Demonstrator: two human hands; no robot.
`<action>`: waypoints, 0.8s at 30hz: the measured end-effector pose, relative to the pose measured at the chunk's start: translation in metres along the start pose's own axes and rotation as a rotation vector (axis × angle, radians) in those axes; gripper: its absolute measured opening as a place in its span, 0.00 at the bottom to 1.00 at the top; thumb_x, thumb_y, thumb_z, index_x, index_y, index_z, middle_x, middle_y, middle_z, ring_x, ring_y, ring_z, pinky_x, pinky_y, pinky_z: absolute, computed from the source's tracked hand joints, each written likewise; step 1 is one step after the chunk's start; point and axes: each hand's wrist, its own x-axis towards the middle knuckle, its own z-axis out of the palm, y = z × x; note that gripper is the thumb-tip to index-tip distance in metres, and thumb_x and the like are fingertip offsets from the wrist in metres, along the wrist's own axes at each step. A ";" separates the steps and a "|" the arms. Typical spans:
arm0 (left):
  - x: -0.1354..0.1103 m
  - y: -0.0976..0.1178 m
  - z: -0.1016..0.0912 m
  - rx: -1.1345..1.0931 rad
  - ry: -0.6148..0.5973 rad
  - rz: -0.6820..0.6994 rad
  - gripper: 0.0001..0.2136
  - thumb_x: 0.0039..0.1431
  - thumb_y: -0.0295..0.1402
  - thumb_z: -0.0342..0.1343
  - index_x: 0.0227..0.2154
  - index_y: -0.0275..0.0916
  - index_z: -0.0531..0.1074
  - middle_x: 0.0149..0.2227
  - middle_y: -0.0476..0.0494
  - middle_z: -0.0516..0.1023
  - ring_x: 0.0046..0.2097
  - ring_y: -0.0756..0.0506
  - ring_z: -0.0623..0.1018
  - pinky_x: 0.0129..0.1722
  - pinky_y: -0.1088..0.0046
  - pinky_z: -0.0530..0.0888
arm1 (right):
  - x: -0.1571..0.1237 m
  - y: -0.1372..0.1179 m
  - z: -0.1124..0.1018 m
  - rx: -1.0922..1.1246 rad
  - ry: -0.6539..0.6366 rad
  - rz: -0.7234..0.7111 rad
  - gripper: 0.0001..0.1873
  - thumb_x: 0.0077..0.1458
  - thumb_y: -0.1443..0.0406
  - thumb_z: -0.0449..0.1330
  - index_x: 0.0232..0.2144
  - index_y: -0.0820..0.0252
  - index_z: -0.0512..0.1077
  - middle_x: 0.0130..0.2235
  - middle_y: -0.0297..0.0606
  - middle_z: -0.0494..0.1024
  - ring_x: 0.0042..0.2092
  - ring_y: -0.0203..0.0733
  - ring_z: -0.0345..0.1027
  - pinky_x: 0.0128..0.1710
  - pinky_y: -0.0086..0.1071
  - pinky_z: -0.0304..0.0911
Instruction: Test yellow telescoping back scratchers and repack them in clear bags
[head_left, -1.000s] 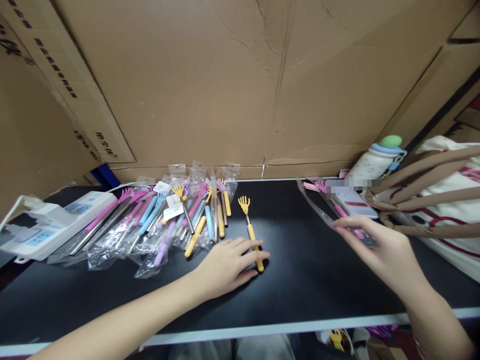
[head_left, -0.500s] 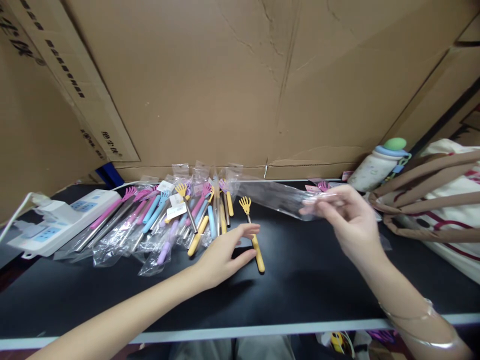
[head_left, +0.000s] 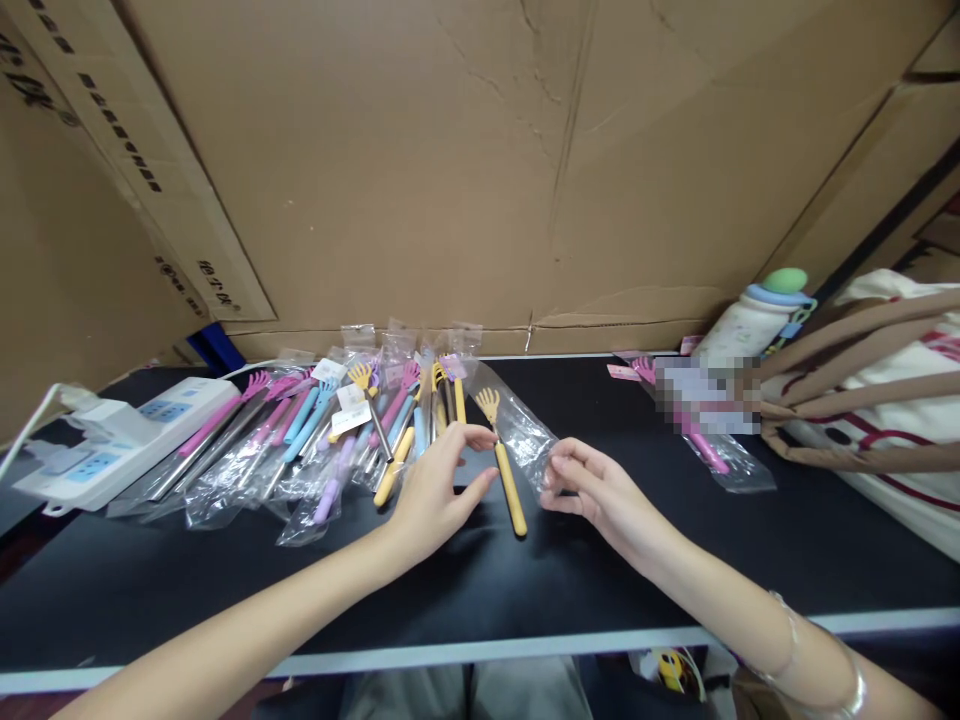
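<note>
A yellow back scratcher (head_left: pixel 511 490) with a small hand-shaped head lies on the black table, handle towards me. Just left of it is my left hand (head_left: pixel 439 492), its thumb and fingers apart, the fingertips close to the scratcher's neck; whether they touch it I cannot tell. My right hand (head_left: pixel 592 487) pinches the lower end of a clear plastic bag (head_left: pixel 523 425), which stretches away beyond the scratcher's head. Left of both hands lies a heap of back scratchers (head_left: pixel 307 430) in pink, blue, purple and yellow, many in clear bags with white tags.
A white power strip (head_left: pixel 127 445) stands at the left. A bagged pink back scratcher (head_left: pixel 705 447) lies to the right, partly blurred out. Behind it are a white bottle (head_left: pixel 739 335) and a cloth bag (head_left: pixel 885 400). Cardboard (head_left: pixel 420 180) walls the back.
My right hand has come down and left with the plastic bag, ending beside the yellow back scratcher and uncovering the pink one. My left hand has shifted slightly.
</note>
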 end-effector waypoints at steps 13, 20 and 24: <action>0.001 -0.004 0.003 0.487 -0.051 0.416 0.06 0.60 0.33 0.52 0.38 0.40 0.71 0.39 0.48 0.78 0.45 0.46 0.74 0.42 0.70 0.72 | -0.001 0.013 0.006 -0.090 -0.137 0.008 0.19 0.54 0.56 0.59 0.44 0.60 0.66 0.39 0.40 0.77 0.44 0.40 0.72 0.48 0.39 0.65; 0.002 -0.001 -0.003 0.417 -0.034 0.328 0.04 0.59 0.30 0.51 0.33 0.40 0.70 0.32 0.51 0.77 0.37 0.48 0.74 0.33 0.74 0.70 | 0.006 0.009 -0.009 -0.780 -0.201 -0.239 0.13 0.57 0.61 0.54 0.42 0.61 0.68 0.33 0.37 0.75 0.33 0.36 0.69 0.33 0.30 0.64; 0.003 -0.002 -0.003 0.453 0.007 0.356 0.03 0.59 0.30 0.51 0.31 0.41 0.69 0.31 0.51 0.76 0.36 0.49 0.72 0.32 0.75 0.67 | -0.001 0.007 0.001 -1.224 -0.199 -0.390 0.12 0.58 0.62 0.52 0.42 0.55 0.71 0.33 0.34 0.72 0.30 0.34 0.64 0.30 0.27 0.58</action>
